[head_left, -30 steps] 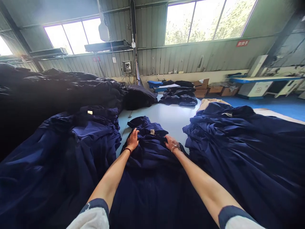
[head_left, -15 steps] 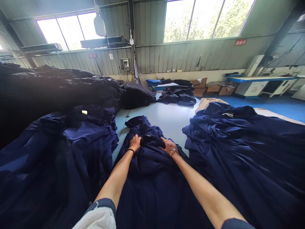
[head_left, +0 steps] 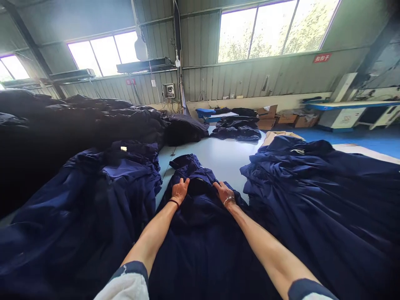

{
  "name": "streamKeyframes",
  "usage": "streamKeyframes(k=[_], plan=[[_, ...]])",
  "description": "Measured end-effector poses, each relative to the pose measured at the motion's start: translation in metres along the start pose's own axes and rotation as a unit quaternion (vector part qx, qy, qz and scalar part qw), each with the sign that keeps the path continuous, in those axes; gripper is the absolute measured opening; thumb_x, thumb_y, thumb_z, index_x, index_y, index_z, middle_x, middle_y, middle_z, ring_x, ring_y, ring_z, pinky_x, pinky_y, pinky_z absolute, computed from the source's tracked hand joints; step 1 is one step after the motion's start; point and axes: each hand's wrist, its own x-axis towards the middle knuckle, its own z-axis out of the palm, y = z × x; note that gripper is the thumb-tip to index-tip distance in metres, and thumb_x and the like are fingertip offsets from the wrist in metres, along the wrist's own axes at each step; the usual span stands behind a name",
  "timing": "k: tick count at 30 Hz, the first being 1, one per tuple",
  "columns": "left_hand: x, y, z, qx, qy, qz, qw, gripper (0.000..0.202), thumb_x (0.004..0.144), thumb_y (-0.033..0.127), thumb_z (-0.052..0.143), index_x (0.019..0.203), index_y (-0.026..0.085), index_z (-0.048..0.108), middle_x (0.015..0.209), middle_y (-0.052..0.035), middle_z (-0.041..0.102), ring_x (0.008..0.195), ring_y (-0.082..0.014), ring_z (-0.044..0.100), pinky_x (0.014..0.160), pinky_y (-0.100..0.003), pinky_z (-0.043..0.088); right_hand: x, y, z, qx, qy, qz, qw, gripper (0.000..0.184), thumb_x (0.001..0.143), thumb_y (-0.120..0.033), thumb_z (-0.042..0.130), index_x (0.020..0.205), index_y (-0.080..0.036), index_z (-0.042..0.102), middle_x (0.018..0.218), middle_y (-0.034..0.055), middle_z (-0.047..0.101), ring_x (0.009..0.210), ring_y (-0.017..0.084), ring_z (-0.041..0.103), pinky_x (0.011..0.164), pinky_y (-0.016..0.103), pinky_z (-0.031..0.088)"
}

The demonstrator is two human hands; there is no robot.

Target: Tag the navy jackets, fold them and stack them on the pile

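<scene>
A navy blue garment (head_left: 200, 233) lies spread along the pale table (head_left: 225, 156) straight in front of me. My left hand (head_left: 179, 191) rests flat on its far end, fingers stretched out over the cloth. My right hand (head_left: 223, 192), a bracelet at the wrist, lies flat on the same end a little to the right, fingers also extended. Between the two hands the cloth forms a dark fold (head_left: 200, 183). Neither hand grips anything.
A heap of navy garments (head_left: 93, 196) lies to the left, with a darker heap (head_left: 62, 125) behind it. Another navy heap (head_left: 328, 196) fills the right. A small pile (head_left: 237, 128), cardboard boxes (head_left: 265, 116) and a blue-topped bench (head_left: 350, 109) stand farther back.
Both hands gripped the bunched collar end half a second ago; now they lie flat on it with the fingers out. The white label seen a second ago is folded out of sight.
</scene>
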Motion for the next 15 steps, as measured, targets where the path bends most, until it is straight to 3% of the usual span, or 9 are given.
streamKeyframes(k=[7, 15], plan=[[-0.03, -0.001, -0.068, -0.004, 0.016, -0.014, 1.0, 0.045, 0.103, 0.019, 0.025, 0.144, 0.029, 0.04, 0.127, -0.0138, 0.054, 0.09, -0.0188, 0.069, 0.073, -0.027, 0.051, -0.004, -0.012, -0.033, 0.033, 0.073, 0.01, 0.997, 0.041, 0.083, -0.004, 0.052, 0.116, -0.028, 0.058, 0.127, 0.0036, 0.057, 0.097, 0.017, 0.064, 0.062, 0.022, 0.043], [-0.077, -0.004, -0.134, -0.038, 0.056, -0.006, 0.998, 0.048, 0.094, 0.015, 0.041, 0.14, 0.028, 0.04, 0.114, -0.0095, 0.059, 0.092, -0.019, 0.068, 0.075, -0.027, 0.049, -0.014, -0.022, -0.075, 0.085, 0.169, -0.028, 0.982, 0.041, 0.079, -0.002, 0.049, 0.11, -0.027, 0.057, 0.123, 0.0042, 0.059, 0.1, 0.018, 0.063, 0.066, 0.024, 0.048]])
